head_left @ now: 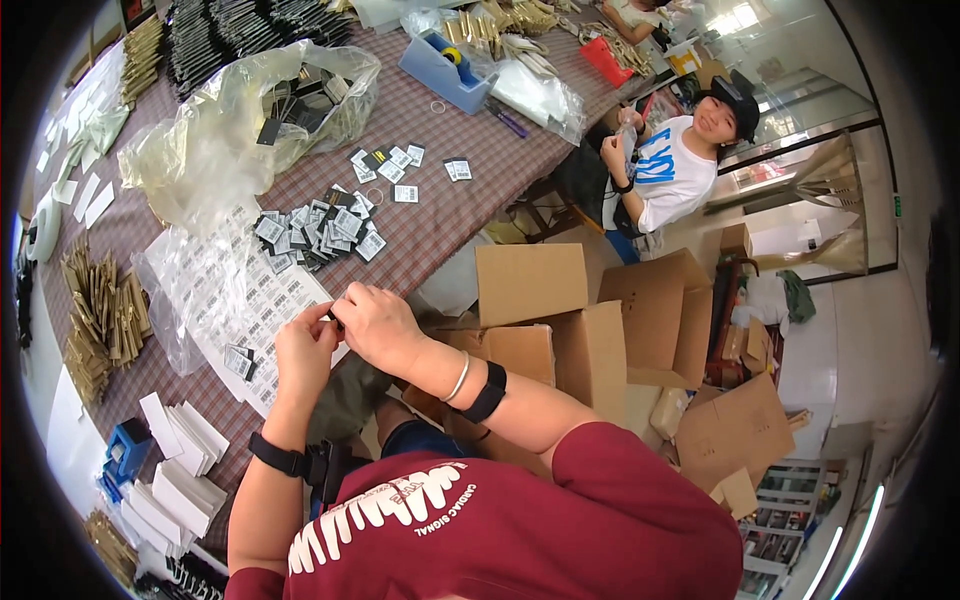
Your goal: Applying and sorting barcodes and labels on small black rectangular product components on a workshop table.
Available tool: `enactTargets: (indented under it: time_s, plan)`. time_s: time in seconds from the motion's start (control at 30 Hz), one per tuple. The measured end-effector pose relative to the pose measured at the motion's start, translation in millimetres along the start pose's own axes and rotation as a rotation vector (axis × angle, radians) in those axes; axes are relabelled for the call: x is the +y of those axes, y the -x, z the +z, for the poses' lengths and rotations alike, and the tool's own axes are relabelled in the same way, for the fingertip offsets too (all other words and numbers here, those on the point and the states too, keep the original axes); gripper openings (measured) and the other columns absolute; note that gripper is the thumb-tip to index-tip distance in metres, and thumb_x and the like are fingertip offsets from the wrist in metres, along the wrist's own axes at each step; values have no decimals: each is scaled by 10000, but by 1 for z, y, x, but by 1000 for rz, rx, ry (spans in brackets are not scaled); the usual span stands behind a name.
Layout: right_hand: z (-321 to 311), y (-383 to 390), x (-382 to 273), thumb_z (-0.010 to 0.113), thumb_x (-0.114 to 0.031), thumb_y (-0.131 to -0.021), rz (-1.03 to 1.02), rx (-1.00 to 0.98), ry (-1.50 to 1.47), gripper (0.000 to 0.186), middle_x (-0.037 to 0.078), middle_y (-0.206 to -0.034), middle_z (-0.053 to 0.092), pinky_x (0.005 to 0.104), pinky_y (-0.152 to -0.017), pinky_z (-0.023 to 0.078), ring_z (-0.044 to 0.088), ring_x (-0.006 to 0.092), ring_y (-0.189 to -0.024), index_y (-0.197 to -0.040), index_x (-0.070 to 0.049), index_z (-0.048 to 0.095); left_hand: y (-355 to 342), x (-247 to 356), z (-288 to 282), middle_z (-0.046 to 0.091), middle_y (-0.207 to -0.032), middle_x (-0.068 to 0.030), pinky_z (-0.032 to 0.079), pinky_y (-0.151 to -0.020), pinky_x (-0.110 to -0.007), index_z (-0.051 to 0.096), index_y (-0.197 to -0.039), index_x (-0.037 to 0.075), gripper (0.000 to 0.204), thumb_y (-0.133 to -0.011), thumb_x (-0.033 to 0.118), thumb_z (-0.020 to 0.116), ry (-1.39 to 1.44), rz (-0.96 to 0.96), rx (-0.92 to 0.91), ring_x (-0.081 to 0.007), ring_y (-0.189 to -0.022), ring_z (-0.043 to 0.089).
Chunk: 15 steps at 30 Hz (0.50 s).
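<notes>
My left hand (305, 345) and my right hand (375, 325) meet at the front edge of the checked-cloth table (420, 230), fingers pinched round a small black item (334, 321), probably a tag, mostly hidden by my fingers. Beneath and left of them lies a sheet of printed labels (270, 305), with a small labelled tag (239, 361) on it. A heap of black tags with white stickers (310, 230) sits just beyond my hands, and a few more (403, 192) are scattered behind it.
An open plastic bag of black tags (230, 120), gold tag bundles (95, 320), white cards (180, 440) and a blue tape dispenser (445, 70) lie on the table. Cardboard boxes (530, 280) stand at right. A co-worker (665, 170) sits beyond them; another person (635, 20) is farther back.
</notes>
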State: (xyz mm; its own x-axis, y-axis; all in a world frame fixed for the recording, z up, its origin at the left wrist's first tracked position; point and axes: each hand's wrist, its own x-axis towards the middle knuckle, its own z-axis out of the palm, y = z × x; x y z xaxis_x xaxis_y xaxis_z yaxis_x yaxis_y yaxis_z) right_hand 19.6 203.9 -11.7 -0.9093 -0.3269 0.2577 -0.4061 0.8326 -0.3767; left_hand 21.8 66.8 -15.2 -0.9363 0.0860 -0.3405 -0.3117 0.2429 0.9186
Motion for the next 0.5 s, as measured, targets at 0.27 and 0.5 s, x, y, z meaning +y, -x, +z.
enactTargets:
  time_s: [0.27,0.5]
  plan:
    - [-4,-3,0,568,-124,-722,-25,-84,37,67,77,-766,509,367,-633,477,560,252,-743,-717,-64,536,-1,-5,0,663,-726,-112,505,-595,-245,593,-1059,-71,244,-827,-23,534,38,-13,11,-133,-666,651]
    - [1,-6,-7,551,-124,-734,-4,-88,110,70,86,-766,513,363,-643,475,559,255,-748,-711,-60,534,2,0,0,655,-695,-106,504,-584,-249,604,-1038,-65,234,-818,-24,536,-49,27,38,-134,-637,645]
